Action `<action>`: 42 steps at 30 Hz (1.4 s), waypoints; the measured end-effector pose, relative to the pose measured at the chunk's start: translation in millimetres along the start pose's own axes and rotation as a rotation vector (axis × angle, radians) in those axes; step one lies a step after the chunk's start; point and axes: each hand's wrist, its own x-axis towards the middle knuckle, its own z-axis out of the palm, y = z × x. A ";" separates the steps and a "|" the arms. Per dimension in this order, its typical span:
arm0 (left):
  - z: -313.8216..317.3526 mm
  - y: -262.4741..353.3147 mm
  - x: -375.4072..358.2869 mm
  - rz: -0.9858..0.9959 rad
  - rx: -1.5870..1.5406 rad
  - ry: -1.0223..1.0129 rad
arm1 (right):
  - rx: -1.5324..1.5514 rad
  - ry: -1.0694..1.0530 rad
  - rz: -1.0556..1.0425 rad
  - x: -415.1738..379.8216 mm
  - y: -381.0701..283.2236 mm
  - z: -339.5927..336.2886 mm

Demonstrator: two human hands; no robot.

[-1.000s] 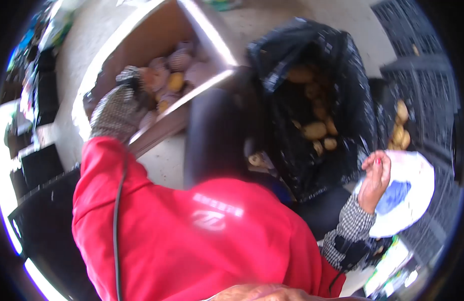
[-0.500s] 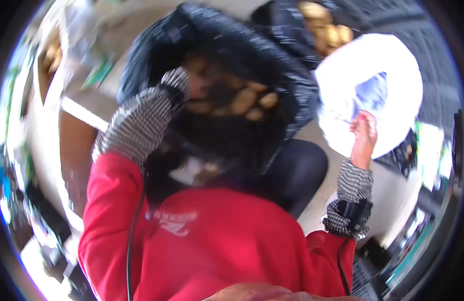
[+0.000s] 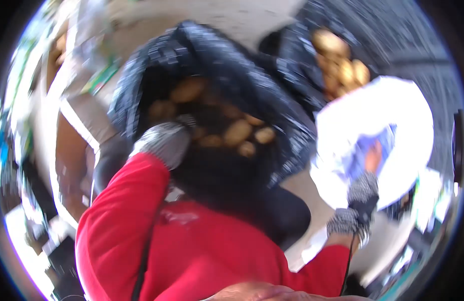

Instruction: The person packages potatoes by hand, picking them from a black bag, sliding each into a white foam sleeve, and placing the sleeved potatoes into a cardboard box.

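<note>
A large black plastic bag (image 3: 287,120) stands wide open in front of me, with several potatoes (image 3: 237,132) lying in its dark inside. My left arm, in a checked sleeve cover (image 3: 162,143), reaches over the near left rim into this bag. Its hand is lost in shadow and blur beside the potatoes, so its fingers cannot be made out. On the right, my right hand (image 3: 374,156) dips into the mouth of a white bag (image 3: 412,108), at its bluish inner side. Blur and the bag hide how its fingers are held.
A second black bag (image 3: 302,70) with several potatoes (image 3: 342,65) stands behind the white one. An open cardboard box (image 3: 74,145) is on the left, with clear plastic and a green-edged item (image 3: 102,78) behind it. Pale floor (image 3: 232,17) shows at the back.
My right hand has gone from above the white bag's mouth down into it. My left arm has shifted within the black bag. The whole view has tilted, with the bags lower in it.
</note>
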 end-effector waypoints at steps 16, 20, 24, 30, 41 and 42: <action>-60.1 17.1 24.5 0.192 -0.209 0.166 | -0.368 -0.072 -0.277 62.6 -20.4 21.0; -60.5 52.7 -30.0 0.487 -0.475 -0.052 | -0.075 0.112 -0.268 37.4 -48.2 -7.4; -91.1 86.1 -141.7 0.792 -1.249 -0.344 | 0.205 -0.065 -0.074 -23.0 -140.3 -57.0; -84.3 129.4 -211.3 1.279 -1.518 -0.308 | 0.516 -0.563 -0.386 -122.1 -308.8 -31.3; -69.0 65.3 -314.8 1.456 -1.883 -0.298 | 1.550 -1.100 0.097 -190.7 -400.9 -2.8; -67.4 60.4 -315.5 1.530 -1.884 -0.308 | 1.566 -1.120 0.119 -200.3 -403.2 7.7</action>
